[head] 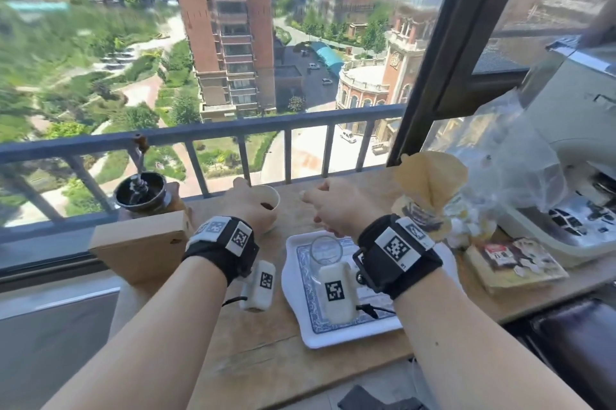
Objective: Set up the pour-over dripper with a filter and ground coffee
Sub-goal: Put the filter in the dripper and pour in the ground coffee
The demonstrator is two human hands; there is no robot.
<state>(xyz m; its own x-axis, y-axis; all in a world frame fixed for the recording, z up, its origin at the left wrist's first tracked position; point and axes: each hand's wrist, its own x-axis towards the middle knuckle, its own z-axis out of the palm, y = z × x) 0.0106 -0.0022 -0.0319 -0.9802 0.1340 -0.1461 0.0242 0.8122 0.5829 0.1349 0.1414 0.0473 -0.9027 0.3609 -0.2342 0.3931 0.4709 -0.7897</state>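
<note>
Under my right wrist sits the tray (pixel 333 339) with the glass (pixel 325 248). Just past it my 2 hands are close but apart. My left hand (pixel 245 206) grips the white cup (pixel 268 201), which has dark grounds inside. My right hand (pixel 333 209) hovers just right of its rim, fingers curled; whether they pinch anything I cannot tell. The paper filters (pixel 430 183) stand further right, so I judge my right hand the nearer for reaching them.

Lit brightly by daylight through the window (pixel 300 26). Smeared by blur at upper left and far right. Bowed at the edges by the wide lens.
</note>
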